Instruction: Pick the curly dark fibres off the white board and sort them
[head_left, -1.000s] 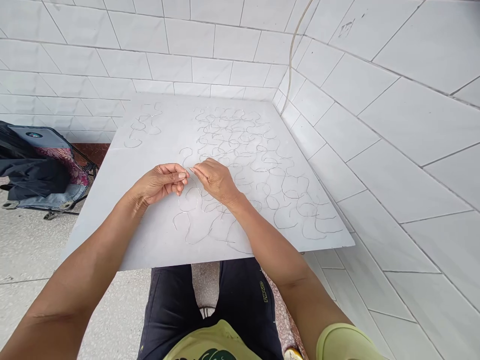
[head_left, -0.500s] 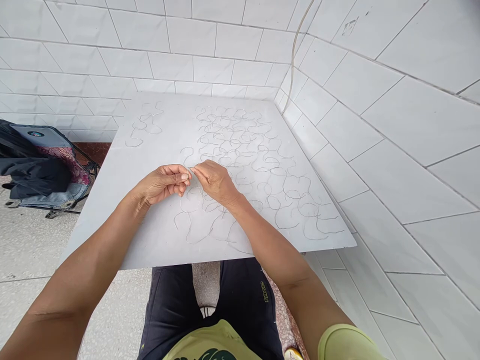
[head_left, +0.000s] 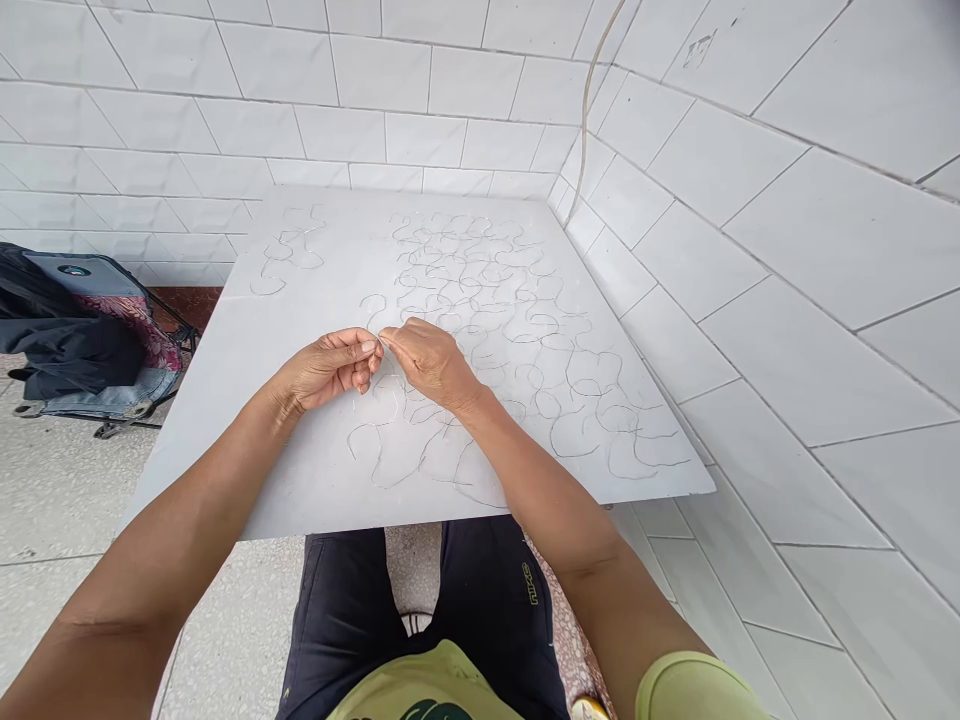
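Observation:
Over the white board (head_left: 217,400), my left hand (head_left: 334,366) pinches a thin, wire-like strand between thumb and forefinger. My right hand (head_left: 431,362) is closed in a pinch on the same strand, fingertips almost touching those of the left. Most of the strand is hidden by the fingers or too fine to follow. Curved thin wires (head_left: 574,455) lie spread over the middle and right of the board, several of them under and around my hands. A smaller group of wires (head_left: 270,292) lies at the far left.
White tiled walls (head_left: 382,90) border the board at the back and right. A pale cable (head_left: 585,120) runs down the corner. On the left, a folding chair (head_left: 161,335) carries dark cloth (head_left: 82,350). My legs (head_left: 480,590) are under the near edge.
Both hands stay in nearly the same place. The fingertips have come slightly closer together, with the right fingers shifted a little towards the left hand.

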